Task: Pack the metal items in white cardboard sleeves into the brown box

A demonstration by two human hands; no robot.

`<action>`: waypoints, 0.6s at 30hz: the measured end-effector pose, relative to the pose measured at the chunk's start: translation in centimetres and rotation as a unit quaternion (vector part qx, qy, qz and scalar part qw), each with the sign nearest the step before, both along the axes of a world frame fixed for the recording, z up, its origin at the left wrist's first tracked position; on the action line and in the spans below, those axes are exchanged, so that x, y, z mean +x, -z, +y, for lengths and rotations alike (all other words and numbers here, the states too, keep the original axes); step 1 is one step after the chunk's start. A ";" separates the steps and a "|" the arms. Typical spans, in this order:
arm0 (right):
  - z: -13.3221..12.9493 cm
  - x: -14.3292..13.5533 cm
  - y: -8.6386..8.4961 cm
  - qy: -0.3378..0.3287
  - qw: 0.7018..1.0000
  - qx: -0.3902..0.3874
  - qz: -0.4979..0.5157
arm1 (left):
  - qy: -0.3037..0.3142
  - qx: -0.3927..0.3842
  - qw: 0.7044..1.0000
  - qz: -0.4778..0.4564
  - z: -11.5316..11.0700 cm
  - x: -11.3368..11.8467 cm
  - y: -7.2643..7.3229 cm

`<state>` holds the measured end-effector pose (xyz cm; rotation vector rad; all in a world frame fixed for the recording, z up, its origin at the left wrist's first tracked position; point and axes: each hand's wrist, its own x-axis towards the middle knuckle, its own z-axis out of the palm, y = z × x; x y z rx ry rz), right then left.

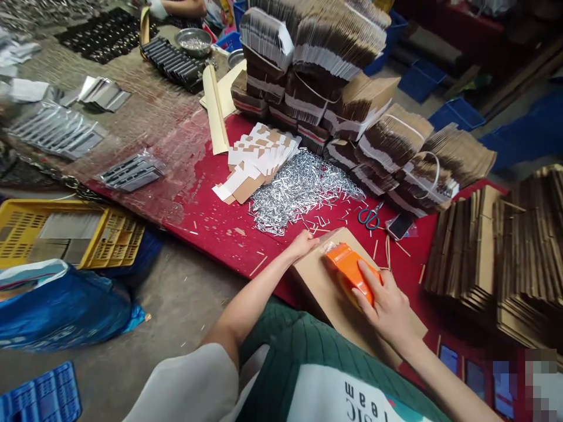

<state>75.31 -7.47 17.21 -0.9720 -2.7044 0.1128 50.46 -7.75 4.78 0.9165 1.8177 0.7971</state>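
A brown cardboard box (308, 269) lies at the near edge of the red-covered table, close against my body. My right hand (382, 305) is closed round an orange tape dispenser (345, 261), whose front end rests near the far end of the box top. At that far left corner, my left hand (303, 243) grips the box edge; its fingertips are partly hidden. Just beyond the box spreads a heap of small shiny metal pieces (294, 187). Teal-handled scissors (369, 218) and a phone-like dark device (400, 225) lie to its right.
Bundled folded cardboard (325, 105) is piled high at the back. More flat cardboard stacks (475, 246) stand at right. White-and-brown card pieces (259, 155) lie beside the metal heap. A yellow crate (94, 234) and a blue bag (65, 310) are at left. Another person's gloved hand (157, 9) shows at the top.
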 end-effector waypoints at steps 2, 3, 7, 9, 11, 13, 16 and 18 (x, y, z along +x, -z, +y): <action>-0.4 0.5 0.1 0.011 1.000 0.005 0.014 | 0.013 -0.041 0.999 0.013 -0.2 -0.1 1.8; -0.7 0.7 0.2 0.015 1.000 0.005 0.017 | 0.016 -0.048 0.999 0.016 0.0 -0.1 2.1; -1.3 1.0 0.5 0.021 1.000 0.002 0.014 | 0.062 0.131 0.987 -0.063 3.5 1.0 1.4; -1.3 0.9 0.5 0.019 1.000 0.003 0.022 | 0.101 0.187 0.973 -0.090 5.2 1.9 1.1; -1.2 0.8 0.6 0.012 0.999 0.012 0.040 | 0.128 0.106 0.984 -0.064 5.8 2.2 1.5; -0.9 0.9 0.8 0.003 0.998 0.023 0.062 | 0.120 -0.018 0.993 -0.003 5.3 1.6 2.1; -0.6 0.8 1.1 0.001 0.997 0.023 0.079 | 0.098 -0.029 0.995 0.012 4.1 0.4 1.1; -0.5 0.5 1.0 0.003 0.997 0.003 0.077 | 0.121 0.052 0.991 -0.023 3.6 0.6 -1.2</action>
